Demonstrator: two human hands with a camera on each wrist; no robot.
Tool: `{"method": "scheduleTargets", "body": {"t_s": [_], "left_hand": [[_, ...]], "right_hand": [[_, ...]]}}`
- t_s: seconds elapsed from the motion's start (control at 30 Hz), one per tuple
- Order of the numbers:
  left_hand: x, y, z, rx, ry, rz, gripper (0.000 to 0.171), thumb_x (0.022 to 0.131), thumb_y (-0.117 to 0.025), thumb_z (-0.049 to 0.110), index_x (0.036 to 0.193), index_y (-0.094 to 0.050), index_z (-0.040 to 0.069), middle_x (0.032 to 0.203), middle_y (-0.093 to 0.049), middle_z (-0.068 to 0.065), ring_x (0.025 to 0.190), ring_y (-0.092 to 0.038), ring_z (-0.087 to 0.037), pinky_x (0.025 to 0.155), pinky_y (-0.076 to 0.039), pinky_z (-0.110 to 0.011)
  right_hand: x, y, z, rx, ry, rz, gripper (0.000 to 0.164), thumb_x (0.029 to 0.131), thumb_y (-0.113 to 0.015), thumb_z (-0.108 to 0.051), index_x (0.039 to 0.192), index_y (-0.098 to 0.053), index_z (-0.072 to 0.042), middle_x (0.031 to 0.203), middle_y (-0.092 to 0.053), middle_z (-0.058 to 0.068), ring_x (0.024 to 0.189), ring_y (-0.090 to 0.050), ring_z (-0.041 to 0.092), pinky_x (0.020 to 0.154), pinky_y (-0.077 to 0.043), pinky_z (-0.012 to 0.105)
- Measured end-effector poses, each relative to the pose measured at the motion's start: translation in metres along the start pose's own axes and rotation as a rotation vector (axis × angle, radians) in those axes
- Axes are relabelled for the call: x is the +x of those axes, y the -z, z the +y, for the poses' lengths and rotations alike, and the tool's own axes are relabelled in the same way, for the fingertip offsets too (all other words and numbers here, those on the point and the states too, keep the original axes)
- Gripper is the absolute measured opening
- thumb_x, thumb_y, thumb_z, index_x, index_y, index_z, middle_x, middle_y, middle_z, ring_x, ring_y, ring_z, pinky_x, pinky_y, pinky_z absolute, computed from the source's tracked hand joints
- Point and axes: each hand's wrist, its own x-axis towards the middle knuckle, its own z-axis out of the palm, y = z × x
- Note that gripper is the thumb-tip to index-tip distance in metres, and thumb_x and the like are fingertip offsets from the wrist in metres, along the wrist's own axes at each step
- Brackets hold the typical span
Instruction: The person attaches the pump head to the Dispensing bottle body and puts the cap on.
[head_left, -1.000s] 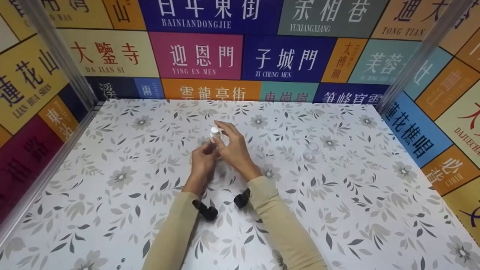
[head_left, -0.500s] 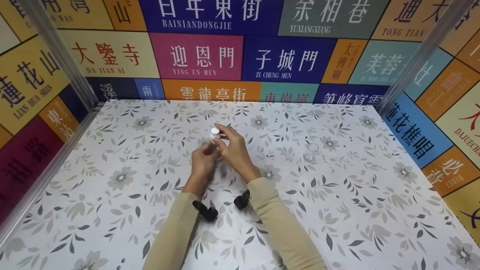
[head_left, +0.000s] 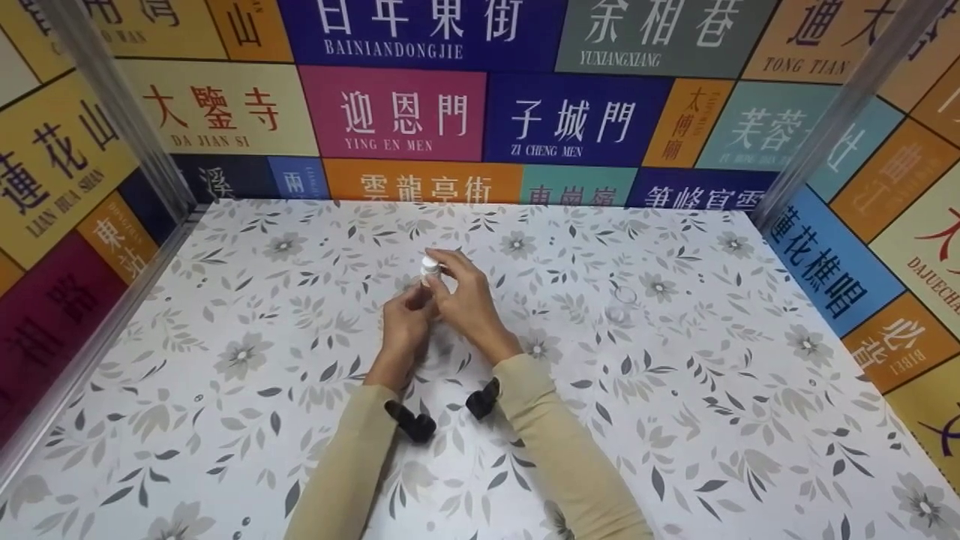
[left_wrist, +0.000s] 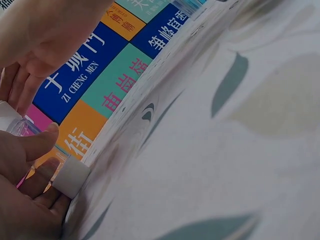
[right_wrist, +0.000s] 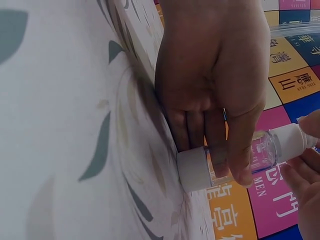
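A small clear bottle with a white base and a white cap stands upright, its base on or just at the table. My left hand grips the clear body low down, thumb on one side and fingers on the other, as the left wrist view shows. At the cap, my right hand pinches with thumb and fingers, the index finger reaching over behind it. Most of the bottle's lower part is hidden by the hands in the head view.
A transparent round thing, hard to make out, sits on the flower-patterned table to the right of the hands. Printed panels stand along the back and both sides. Black wrist cameras are strapped at the sleeves.
My right fingers and thumb have shifted slightly around the cap. The left hand and the bottle stay almost in place.
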Motion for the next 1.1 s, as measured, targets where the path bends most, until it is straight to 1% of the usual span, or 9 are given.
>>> {"method": "scheduleTargets", "body": {"t_s": [0.1, 0.2, 0.33, 0.43, 0.57, 0.67, 0.73, 0.93, 1.1], "left_hand": [[0.0, -0.0003, 0.0001, -0.008, -0.013, 0.004, 0.037, 0.089, -0.069, 0.003, 0.126, -0.067, -0.001, 0.128, -0.068, -0.021, 0.124, -0.063, -0.032, 0.108, -0.049, -0.038], [-0.0006, 0.0002, -0.0007, -0.027, -0.009, 0.003, 0.038, 0.089, -0.07, 0.001, 0.126, -0.066, -0.001, 0.128, -0.068, -0.021, 0.124, -0.063, -0.032, 0.108, -0.049, -0.038], [-0.0005, 0.0004, -0.0013, -0.043, -0.006, -0.005, 0.039, 0.088, -0.069, 0.0, 0.127, -0.066, -0.001, 0.128, -0.068, -0.021, 0.125, -0.063, -0.032, 0.108, -0.05, -0.038], [-0.0002, 0.0007, -0.0011, -0.038, 0.003, -0.017, 0.042, 0.089, -0.069, 0.001, 0.13, -0.064, -0.001, 0.132, -0.066, -0.02, 0.128, -0.061, -0.031, 0.11, -0.048, -0.037], [-0.0002, 0.0015, -0.0003, 0.002, 0.015, -0.017, 0.045, 0.089, -0.07, 0.003, 0.134, -0.061, 0.002, 0.136, -0.063, -0.017, 0.133, -0.057, -0.03, 0.114, -0.044, -0.037], [-0.0002, 0.0018, 0.0001, 0.019, 0.014, -0.01, 0.045, 0.089, -0.07, 0.004, 0.133, -0.062, 0.003, 0.137, -0.063, -0.016, 0.134, -0.056, -0.029, 0.116, -0.043, -0.036], [-0.0001, 0.0019, 0.0001, 0.012, 0.011, -0.01, 0.044, 0.089, -0.07, 0.005, 0.132, -0.062, 0.003, 0.135, -0.064, -0.017, 0.134, -0.057, -0.029, 0.115, -0.044, -0.036], [0.0001, 0.0011, 0.0001, -0.018, 0.01, -0.014, 0.04, 0.091, -0.069, 0.004, 0.13, -0.064, 0.0, 0.131, -0.067, -0.02, 0.128, -0.061, -0.031, 0.111, -0.048, -0.037], [0.0003, 0.0002, -0.0002, -0.042, 0.002, -0.006, 0.038, 0.09, -0.068, 0.001, 0.127, -0.065, -0.002, 0.129, -0.067, -0.022, 0.126, -0.062, -0.032, 0.11, -0.048, -0.037]], "right_hand": [[0.0005, 0.0001, 0.0008, 0.014, 0.01, -0.003, 0.034, 0.093, -0.064, 0.002, 0.126, -0.063, 0.006, 0.121, -0.067, 0.021, 0.112, -0.068, 0.031, 0.1, -0.055, 0.025], [-0.0002, 0.0006, 0.001, 0.025, 0.007, -0.004, 0.034, 0.093, -0.065, 0.0, 0.127, -0.062, 0.006, 0.118, -0.067, 0.022, 0.109, -0.069, 0.033, 0.098, -0.057, 0.028], [-0.0009, 0.0024, 0.0, 0.05, -0.013, -0.004, 0.038, 0.092, -0.068, -0.001, 0.128, -0.061, 0.006, 0.118, -0.067, 0.023, 0.109, -0.069, 0.035, 0.097, -0.058, 0.036], [-0.001, 0.0034, -0.0005, 0.05, -0.047, -0.012, 0.043, 0.091, -0.07, -0.004, 0.132, -0.059, 0.005, 0.12, -0.067, 0.023, 0.112, -0.068, 0.034, 0.098, -0.058, 0.039], [-0.0007, 0.0032, -0.0011, 0.045, -0.097, -0.027, 0.048, 0.092, -0.071, -0.008, 0.136, -0.056, 0.002, 0.127, -0.064, 0.02, 0.119, -0.065, 0.031, 0.101, -0.056, 0.033], [-0.0003, 0.0022, -0.0022, 0.058, -0.099, -0.031, 0.047, 0.093, -0.068, -0.006, 0.137, -0.055, 0.002, 0.133, -0.061, 0.021, 0.125, -0.061, 0.03, 0.103, -0.054, 0.031], [-0.0002, 0.0015, -0.0026, 0.061, -0.086, -0.032, 0.044, 0.094, -0.066, -0.005, 0.136, -0.055, 0.003, 0.134, -0.06, 0.021, 0.127, -0.059, 0.03, 0.104, -0.053, 0.032], [-0.001, 0.0008, -0.0012, 0.023, -0.069, -0.042, 0.042, 0.094, -0.062, 0.0, 0.135, -0.057, 0.003, 0.132, -0.062, 0.022, 0.12, -0.064, 0.033, 0.104, -0.054, 0.032], [-0.0012, 0.0006, 0.0006, 0.015, -0.059, -0.02, 0.039, 0.093, -0.064, -0.001, 0.131, -0.059, 0.005, 0.128, -0.065, 0.022, 0.115, -0.067, 0.033, 0.102, -0.055, 0.031]]}}
